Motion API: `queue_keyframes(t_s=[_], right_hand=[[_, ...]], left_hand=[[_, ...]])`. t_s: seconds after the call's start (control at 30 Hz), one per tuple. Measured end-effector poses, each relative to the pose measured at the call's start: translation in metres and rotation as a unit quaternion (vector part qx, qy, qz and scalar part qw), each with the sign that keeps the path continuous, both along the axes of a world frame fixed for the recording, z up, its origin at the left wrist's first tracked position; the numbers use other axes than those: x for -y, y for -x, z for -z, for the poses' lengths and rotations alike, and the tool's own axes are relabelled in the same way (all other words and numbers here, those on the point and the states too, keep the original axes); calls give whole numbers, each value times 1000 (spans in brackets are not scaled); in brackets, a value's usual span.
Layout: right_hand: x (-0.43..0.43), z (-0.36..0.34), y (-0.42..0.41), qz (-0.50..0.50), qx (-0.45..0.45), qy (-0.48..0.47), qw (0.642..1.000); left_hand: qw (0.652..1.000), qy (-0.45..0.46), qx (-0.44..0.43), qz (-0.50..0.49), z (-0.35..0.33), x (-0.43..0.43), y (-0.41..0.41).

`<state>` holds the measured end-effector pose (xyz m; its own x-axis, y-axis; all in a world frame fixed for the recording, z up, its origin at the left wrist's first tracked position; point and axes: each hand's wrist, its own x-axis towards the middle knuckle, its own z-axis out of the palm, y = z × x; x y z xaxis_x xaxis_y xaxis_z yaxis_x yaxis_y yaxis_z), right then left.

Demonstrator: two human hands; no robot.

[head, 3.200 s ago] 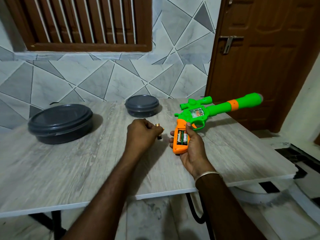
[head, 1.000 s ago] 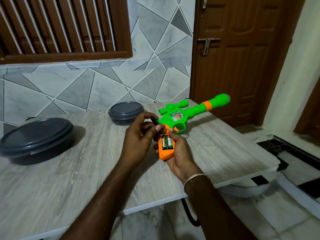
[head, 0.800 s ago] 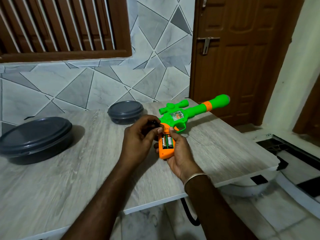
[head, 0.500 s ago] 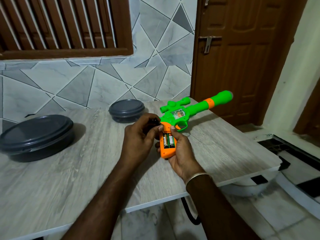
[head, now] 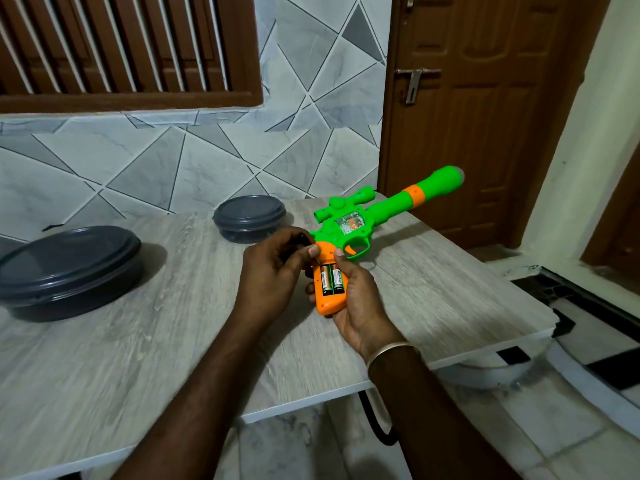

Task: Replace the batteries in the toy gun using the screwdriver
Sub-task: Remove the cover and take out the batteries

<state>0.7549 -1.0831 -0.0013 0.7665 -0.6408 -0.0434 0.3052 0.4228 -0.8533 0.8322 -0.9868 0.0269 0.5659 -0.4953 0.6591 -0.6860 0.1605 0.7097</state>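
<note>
Since the view a few seconds back, the left hand [head: 273, 271] has come in from open counter [head: 138, 341] to the top of the toy gun's [head: 349, 233] orange grip [head: 327, 299], and the gun has lifted slightly and shifted with the head's turn. The right hand [head: 356, 299] cradles the grip from beneath, its fingers [head: 339, 252] wrapped round it, barrel pointing away toward the door. The battery bay is uncovered and two batteries [head: 331, 279] lie side by side in it. The left hand's fingers are closed on something small and dark at the grip's upper edge (a cover or a tool, too hidden to name), thumb tip touching the orange plastic. The risks from here, as I judge them: with the bay open and the gun tilted, a jolt could spill the cells onto the counter; the small dark piece could slip from the pinch and roll off toward the edge; and if it is the cover, forcing it on askew might snap a thin plastic tab. The two lidded grey bowls [head: 69, 268] sit well apart and pose no hazard. No screwdriver can be made out.
</note>
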Motion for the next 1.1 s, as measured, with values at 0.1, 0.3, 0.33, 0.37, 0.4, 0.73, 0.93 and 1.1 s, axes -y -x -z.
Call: queue_keyframes(t_s=[0.1,0.3,0.33,0.37,0.4,0.73,0.93,1.1], right_hand=[[0,0,0,-14,-2,6,1000],[0,1,-1,-34,-5,1,999],[0,0,-1,-35,-4,4,999],[-1,0,0,-34,-6,7,999],[-1,0,0,-31,-9,11,999],[-2,-1,0,-14,2,4,1000],[0,-3,1,18,22,-15,999],[1,-1,-2,76,45,-32,996]], left_hand=[[1000,13,-21,5,-1,2,-3],[983,47,-175,41,2,7,-16],[979,46,-194,44,3,8,-18],[974,47,-216,50,4,9,-18],[968,51,-240,59,5,10,-18],[946,108,-299,71,5,10,-12],[978,90,-188,24,4,4,-1],[995,-27,-92,6,8,2,7]])
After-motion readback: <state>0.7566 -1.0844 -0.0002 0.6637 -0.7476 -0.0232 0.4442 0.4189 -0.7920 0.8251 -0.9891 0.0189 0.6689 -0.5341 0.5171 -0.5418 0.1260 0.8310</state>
